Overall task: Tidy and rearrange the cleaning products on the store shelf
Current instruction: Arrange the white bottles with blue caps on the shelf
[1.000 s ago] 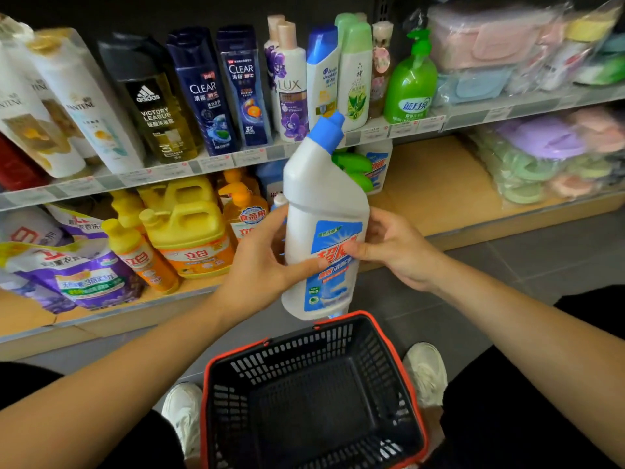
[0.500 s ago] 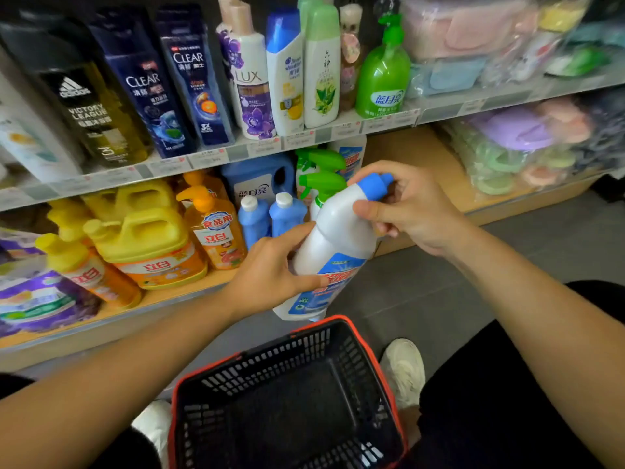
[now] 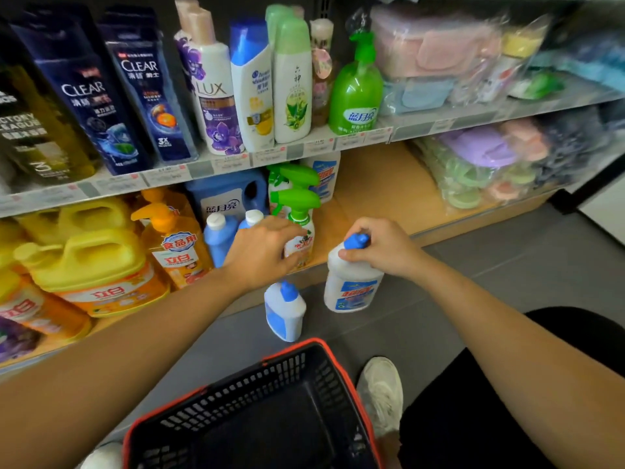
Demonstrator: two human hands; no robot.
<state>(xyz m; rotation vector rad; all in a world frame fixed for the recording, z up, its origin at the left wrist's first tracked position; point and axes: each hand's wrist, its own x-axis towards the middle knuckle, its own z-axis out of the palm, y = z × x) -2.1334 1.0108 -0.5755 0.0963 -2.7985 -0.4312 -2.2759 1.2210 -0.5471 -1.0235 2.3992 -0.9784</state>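
My right hand (image 3: 382, 247) grips the blue cap of a white toilet-cleaner bottle (image 3: 351, 286), which stands upright at floor level just in front of the lower shelf edge (image 3: 446, 228). A second, similar white bottle with a blue cap (image 3: 284, 313) stands on the floor to its left, with no hand on it. My left hand (image 3: 260, 248) reaches onto the lower shelf, its fingers and thumb curled round the body of the front green-trigger spray bottle (image 3: 299, 228). A second green sprayer (image 3: 294, 176) stands behind it.
A black basket with a red rim (image 3: 338, 360) sits on the grey floor between my shoes (image 3: 380, 390). Small blue bottles (image 3: 218, 235) and yellow detergent jugs (image 3: 88, 262) fill the lower shelf's left part. Bagged plastic goods (image 3: 487, 164) lie at right. Shampoo bottles (image 3: 216, 96) line the upper shelf.
The white bottle went from tilted in both hands down to upright at floor level, held by my right hand alone. My left hand let go and moved onto the green spray bottle.
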